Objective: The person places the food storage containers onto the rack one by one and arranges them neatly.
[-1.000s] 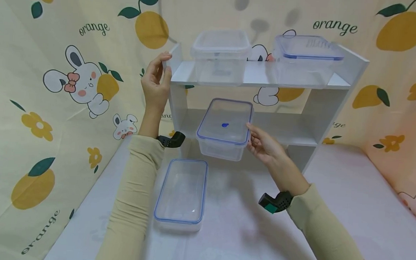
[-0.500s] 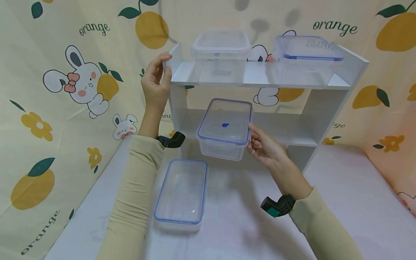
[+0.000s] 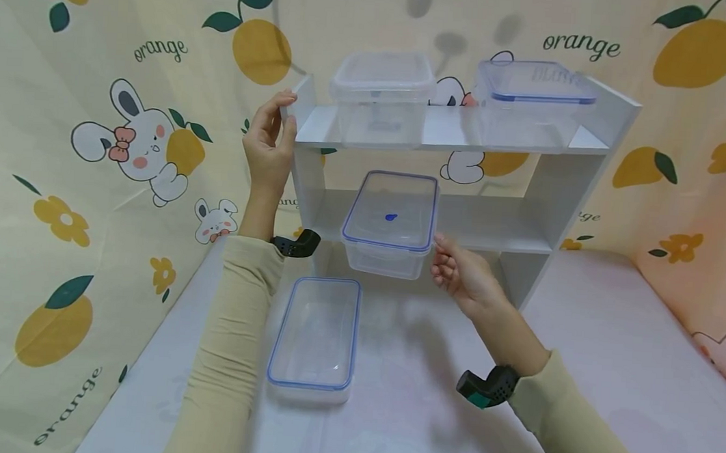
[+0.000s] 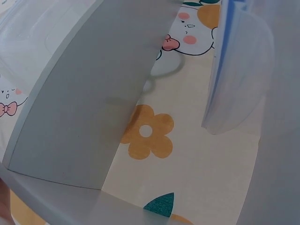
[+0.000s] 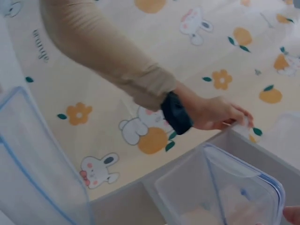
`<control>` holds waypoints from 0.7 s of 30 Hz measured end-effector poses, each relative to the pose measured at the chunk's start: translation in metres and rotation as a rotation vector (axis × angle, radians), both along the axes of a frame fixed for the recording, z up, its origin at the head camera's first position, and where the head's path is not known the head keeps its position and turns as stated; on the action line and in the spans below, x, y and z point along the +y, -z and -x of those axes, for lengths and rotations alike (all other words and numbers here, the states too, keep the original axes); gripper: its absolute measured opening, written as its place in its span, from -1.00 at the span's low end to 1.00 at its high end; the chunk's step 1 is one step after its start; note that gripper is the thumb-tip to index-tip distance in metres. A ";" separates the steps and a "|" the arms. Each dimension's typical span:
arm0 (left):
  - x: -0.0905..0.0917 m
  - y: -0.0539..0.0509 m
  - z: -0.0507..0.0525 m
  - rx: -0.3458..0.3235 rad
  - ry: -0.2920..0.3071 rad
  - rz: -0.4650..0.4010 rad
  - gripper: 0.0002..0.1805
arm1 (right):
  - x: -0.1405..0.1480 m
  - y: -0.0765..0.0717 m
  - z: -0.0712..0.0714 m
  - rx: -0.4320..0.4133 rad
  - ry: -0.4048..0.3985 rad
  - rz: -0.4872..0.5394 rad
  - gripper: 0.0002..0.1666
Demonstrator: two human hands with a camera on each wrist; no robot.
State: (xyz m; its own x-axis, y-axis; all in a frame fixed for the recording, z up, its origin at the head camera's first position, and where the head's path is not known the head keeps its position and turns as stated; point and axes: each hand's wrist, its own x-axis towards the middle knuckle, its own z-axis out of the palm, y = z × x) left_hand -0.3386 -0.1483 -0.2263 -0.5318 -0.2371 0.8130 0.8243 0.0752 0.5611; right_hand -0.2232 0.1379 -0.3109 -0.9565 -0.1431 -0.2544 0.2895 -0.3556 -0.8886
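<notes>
My left hand [image 3: 270, 143] pinches the upper left side panel of a white shelf unit [image 3: 587, 190] between thumb and fingers. A clear lidded food container [image 3: 390, 211] with a blue seal sits on the middle shelf, its front end jutting past the shelf edge. Beside its front right corner is my right hand [image 3: 466, 276], fingers loosely curled; whether the fingertips still touch it is hard to tell. In the right wrist view, fingertips [image 5: 291, 214] appear beside the same container [image 5: 243, 187], the rest of the hand out of frame. The left wrist view mostly shows shelf boards.
Another blue-sealed food container [image 3: 315, 333] lies on the white tabletop [image 3: 402, 420] in front of the unit. On the top shelf stand a container with a whitish lid [image 3: 382, 97] and one with a blue seal [image 3: 532, 102]. A printed cloth [image 3: 91, 239] hangs behind.
My right hand has slid down and back along the container's right side, its fingers off their earlier place. The container and my left hand stay essentially where they were.
</notes>
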 end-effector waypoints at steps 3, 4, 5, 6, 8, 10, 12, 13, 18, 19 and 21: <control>0.000 0.000 0.000 -0.004 0.002 -0.001 -0.72 | -0.005 0.006 -0.006 0.091 0.042 -0.078 -0.73; 0.000 0.000 0.000 -0.006 0.003 -0.002 -0.72 | -0.007 0.008 -0.008 0.130 0.065 -0.107 -0.74; 0.000 0.001 0.001 -0.007 0.001 0.000 -0.71 | -0.008 0.010 -0.010 0.169 0.093 -0.138 -0.75; 0.000 0.001 0.001 -0.008 0.001 0.000 -0.71 | -0.009 0.012 -0.011 0.210 0.128 -0.159 -0.77; -0.001 0.001 0.002 -0.008 0.000 0.001 -0.71 | -0.012 0.016 -0.014 0.306 0.199 -0.194 -0.83; -0.001 0.001 0.002 -0.007 0.003 -0.001 -0.71 | -0.014 0.020 -0.016 0.416 0.264 -0.221 -0.89; -0.001 0.001 0.002 -0.005 0.006 -0.002 -0.71 | -0.016 0.023 -0.017 0.523 0.318 -0.241 -0.91; -0.001 0.001 0.002 -0.004 0.006 -0.002 -0.71 | -0.017 0.025 -0.017 0.578 0.335 -0.266 -0.92; -0.001 0.001 0.002 -0.004 0.002 0.003 -0.70 | -0.019 0.032 -0.020 0.818 0.425 -0.444 -0.91; -0.001 0.001 0.002 -0.005 0.002 0.003 -0.70 | -0.020 0.033 -0.021 0.882 0.445 -0.492 -0.89; -0.001 0.001 0.002 -0.006 0.002 0.002 -0.70 | -0.021 0.035 -0.021 1.016 0.497 -0.580 -0.87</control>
State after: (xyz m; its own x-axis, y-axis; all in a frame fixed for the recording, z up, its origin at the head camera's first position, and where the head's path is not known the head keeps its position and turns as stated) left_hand -0.3405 -0.1495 -0.2269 -0.5370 -0.2341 0.8104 0.8212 0.0746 0.5657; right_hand -0.2022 0.1165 -0.3464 -0.6755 0.1716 0.7171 -0.6631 0.2839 -0.6926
